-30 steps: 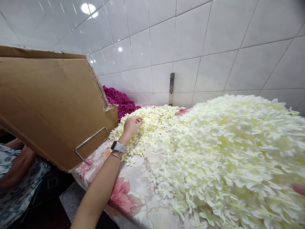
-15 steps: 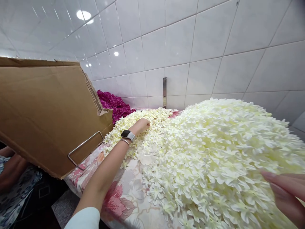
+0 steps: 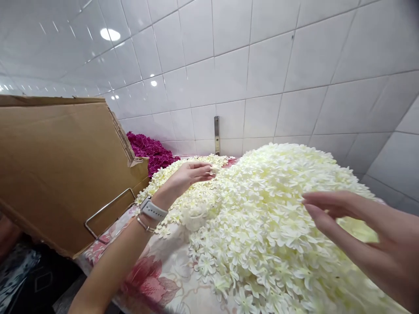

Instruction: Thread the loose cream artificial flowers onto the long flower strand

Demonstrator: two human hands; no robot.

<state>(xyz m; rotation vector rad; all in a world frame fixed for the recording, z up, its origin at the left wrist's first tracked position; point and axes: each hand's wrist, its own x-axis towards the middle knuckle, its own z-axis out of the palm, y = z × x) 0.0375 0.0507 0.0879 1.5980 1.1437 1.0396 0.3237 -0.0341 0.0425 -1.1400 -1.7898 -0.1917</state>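
Observation:
My left hand [image 3: 193, 174], with a watch and a bracelet on its wrist, is raised over a spread of small cream artificial flowers [image 3: 183, 200]. Its fingertips are pinched on a small pale flower [image 3: 213, 170]. From the right edge, my right hand [image 3: 363, 231] reaches over a tall heap of larger white artificial flowers [image 3: 271, 196]. Thumb and forefinger meet almost tip to tip; anything between them cannot be told from the white behind. A clear cup-like piece [image 3: 194, 218] lies among the flowers, partly covered.
A large cardboard box [image 3: 59, 170] stands at left beside a bent metal bracket [image 3: 108, 209]. Purple flowers [image 3: 152, 150] are piled behind it. The table has a floral cloth [image 3: 170, 266]. White tiled wall [image 3: 229, 83] closes the back, with a metal strip [image 3: 217, 135].
My left hand has lifted out of the small flowers with one in its fingertips. The right hand has come further into view, moving left and up. The view has shifted slightly.

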